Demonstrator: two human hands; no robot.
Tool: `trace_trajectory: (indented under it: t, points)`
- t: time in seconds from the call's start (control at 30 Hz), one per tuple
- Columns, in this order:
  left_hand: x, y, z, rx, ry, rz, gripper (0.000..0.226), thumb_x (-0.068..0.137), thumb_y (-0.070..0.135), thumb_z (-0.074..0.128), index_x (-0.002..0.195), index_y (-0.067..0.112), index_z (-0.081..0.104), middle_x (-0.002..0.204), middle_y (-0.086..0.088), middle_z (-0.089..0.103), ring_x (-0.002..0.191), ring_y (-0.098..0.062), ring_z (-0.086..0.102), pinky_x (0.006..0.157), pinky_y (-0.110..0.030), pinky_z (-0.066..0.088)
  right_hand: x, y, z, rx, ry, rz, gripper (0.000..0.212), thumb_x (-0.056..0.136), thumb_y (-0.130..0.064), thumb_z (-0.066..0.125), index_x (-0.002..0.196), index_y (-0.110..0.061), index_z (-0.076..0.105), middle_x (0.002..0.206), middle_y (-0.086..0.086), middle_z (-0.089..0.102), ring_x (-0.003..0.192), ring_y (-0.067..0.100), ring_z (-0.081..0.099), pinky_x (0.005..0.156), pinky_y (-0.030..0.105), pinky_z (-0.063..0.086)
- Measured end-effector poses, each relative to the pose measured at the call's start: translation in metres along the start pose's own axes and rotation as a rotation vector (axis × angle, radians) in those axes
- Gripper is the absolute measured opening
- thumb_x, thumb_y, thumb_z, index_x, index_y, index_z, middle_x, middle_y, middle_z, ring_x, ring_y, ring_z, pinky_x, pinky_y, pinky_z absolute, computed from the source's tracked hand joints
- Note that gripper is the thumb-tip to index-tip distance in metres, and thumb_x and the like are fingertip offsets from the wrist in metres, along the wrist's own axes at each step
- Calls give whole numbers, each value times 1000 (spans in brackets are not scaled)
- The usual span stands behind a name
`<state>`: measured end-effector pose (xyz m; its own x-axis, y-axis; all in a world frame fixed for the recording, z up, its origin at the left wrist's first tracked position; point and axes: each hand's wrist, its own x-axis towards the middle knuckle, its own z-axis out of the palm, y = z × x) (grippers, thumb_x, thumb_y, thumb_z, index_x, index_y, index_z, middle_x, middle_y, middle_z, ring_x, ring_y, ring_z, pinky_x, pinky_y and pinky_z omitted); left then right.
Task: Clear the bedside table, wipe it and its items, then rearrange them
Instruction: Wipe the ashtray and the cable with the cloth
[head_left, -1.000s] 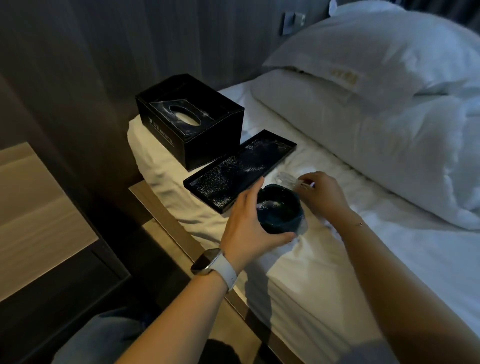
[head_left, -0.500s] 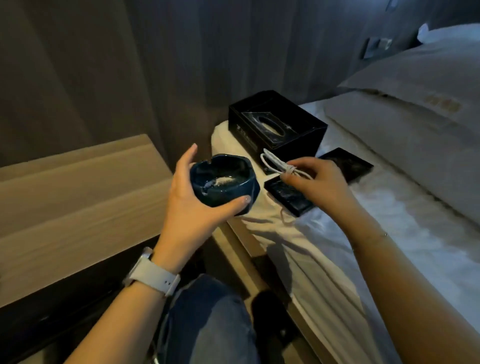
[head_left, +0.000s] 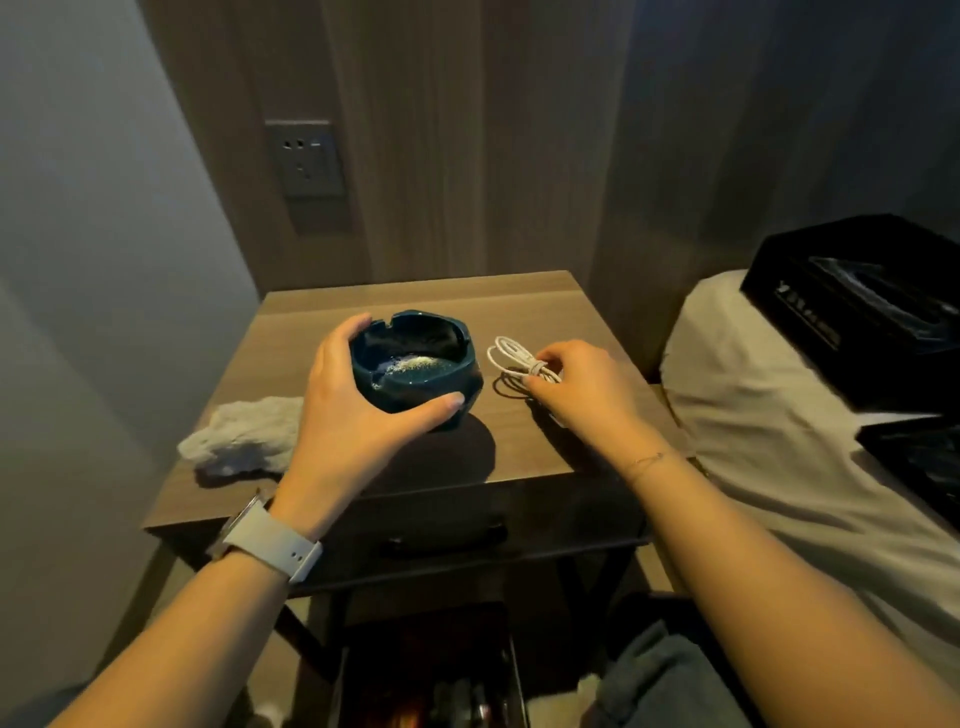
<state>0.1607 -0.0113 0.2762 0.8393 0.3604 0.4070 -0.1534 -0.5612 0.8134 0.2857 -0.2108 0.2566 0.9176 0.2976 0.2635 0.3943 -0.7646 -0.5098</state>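
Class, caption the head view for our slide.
Left hand sets ashtray on bedside table; right hand places coiled cable beside it.

Rag (head_left: 244, 434) blocks table (head_left: 415, 293) left; back strip free

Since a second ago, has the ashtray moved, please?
Yes. The left hand has carried the ashtray off the bed, leftward past the black tissue box, onto the bedside table.

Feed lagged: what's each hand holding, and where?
Left hand grips the ashtray around its side wall; right hand pinches the coiled white cable at its wrapped middle.
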Motion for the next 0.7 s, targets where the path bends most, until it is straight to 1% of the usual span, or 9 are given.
trace_trajectory:
  t: [0.07, 0.17, 0.2, 0.3, 0.37, 0.43, 0.53, 0.63, 0.7]
  points:
    - [2, -14, -15, 16, 31, 18, 100, 54, 50, 84, 138, 28, 37, 135, 9, 45, 123, -8, 44, 98, -19, 38, 10, -2, 18, -92, -19, -14, 19, 86, -35, 63, 99, -22, 70, 89, -2, 67, 84, 17, 63, 68, 36, 53]
    - [5, -28, -34, 29, 61, 45, 99, 56, 44, 86, 140, 27, 35, 134, 12, 43, 123, -3, 42, 95, -8, 34, 14, -8, 31, -213, -22, -28, 32, 87, -38, 62, 113, -19, 66, 108, 3, 61, 104, 24, 55, 83, 38, 45]
    - [6, -31, -41, 42, 67, 64, 101, 56, 46, 85, 141, 26, 34, 134, 12, 42, 124, -2, 42, 97, -8, 33, 14, -13, 31, -211, -1, -37, 39, 87, -39, 62, 120, -19, 62, 114, 3, 59, 110, 24, 52, 89, 39, 43]
    - [3, -41, -63, 98, 56, 140, 107, 54, 59, 84, 142, 27, 32, 136, 13, 41, 127, -2, 40, 103, -16, 35, 13, -46, 30, 62, 53, -135, 40, 90, -35, 60, 128, -21, 57, 122, -3, 53, 116, 17, 48, 96, 34, 44]
    - [-1, -47, -76, 98, 87, 147, 104, 54, 60, 80, 141, 29, 33, 137, 13, 41, 128, 0, 40, 103, -15, 36, 14, -74, 33, 228, -67, -230, 33, 92, -27, 58, 125, -24, 58, 122, -6, 51, 114, 11, 48, 95, 30, 45]
    - [-3, -49, -88, 74, 157, 120, 102, 54, 58, 83, 139, 32, 34, 137, 14, 42, 127, 2, 40, 102, -12, 36, 11, -99, 41, 282, -254, -331, 34, 92, -26, 59, 126, -27, 57, 128, -8, 49, 118, 7, 45, 100, 27, 41]
    - [1, -52, -106, 19, 248, 60, 101, 53, 52, 83, 139, 30, 35, 137, 10, 44, 125, -1, 43, 101, -13, 38, 9, -123, 63, 294, -481, -417, 53, 88, -39, 63, 137, -32, 46, 147, -10, 36, 135, 5, 33, 111, 30, 31]
    - [6, -63, -123, 13, 309, 29, 102, 53, 50, 81, 142, 27, 35, 138, 8, 44, 125, -5, 44, 103, -23, 41, 14, -148, 88, 141, -468, -562, 78, 79, -60, 64, 146, -34, 31, 154, -10, 30, 140, 8, 27, 115, 37, 29]
    - [5, -72, -132, 54, 339, 25, 104, 53, 51, 82, 142, 26, 34, 140, 8, 42, 126, -5, 43, 104, -26, 41, 13, -166, 104, 93, -442, -658, 75, 77, -62, 63, 141, -31, 39, 143, -9, 45, 128, 7, 41, 106, 36, 38]
